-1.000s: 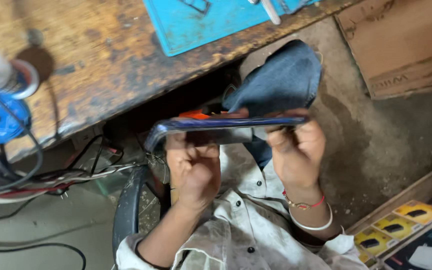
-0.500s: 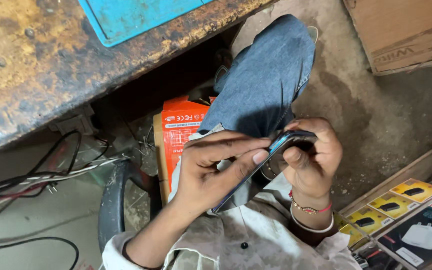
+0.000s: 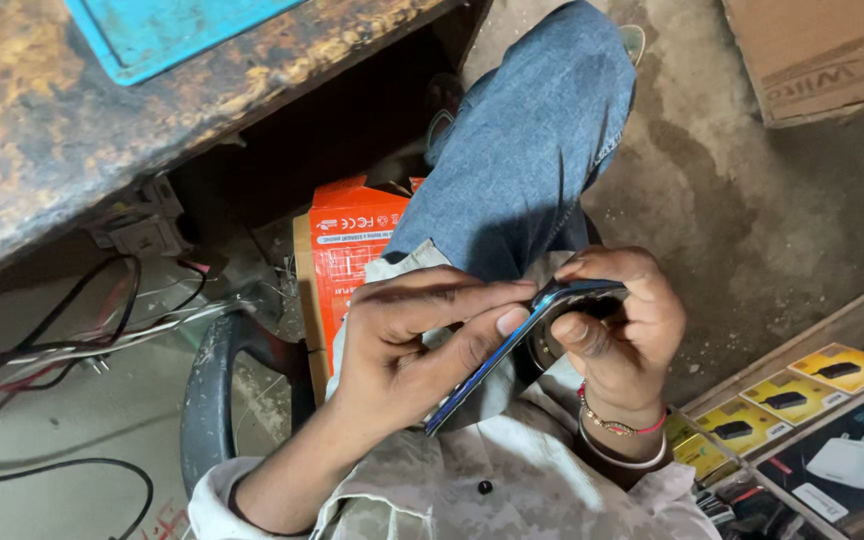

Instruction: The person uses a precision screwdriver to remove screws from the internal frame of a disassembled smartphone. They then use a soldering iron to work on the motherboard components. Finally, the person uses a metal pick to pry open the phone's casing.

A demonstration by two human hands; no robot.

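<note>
I hold a thin blue-edged phone (image 3: 482, 375) edge-on over my lap, tilted from lower left to upper right. My left hand (image 3: 407, 345) grips its long edge, thumb and fingers pressed along the rim. My right hand (image 3: 617, 325) wraps around the upper end of the phone, with bangles on that wrist. My jeans-clad knee (image 3: 532, 140) rises behind the hands.
A worn wooden workbench (image 3: 102, 140) with a blue mat (image 3: 172, 30) spans the upper left. An orange box (image 3: 352, 250) stands under it beside tangled cables (image 3: 72, 340). A cardboard box (image 3: 822, 60) lies upper right. Yellow and white packaged goods (image 3: 812, 410) sit at right.
The phone has turned from lying level between both hands to a steep tilt. The hands have come closer together at its upper end, and the view has shifted down from the bench.
</note>
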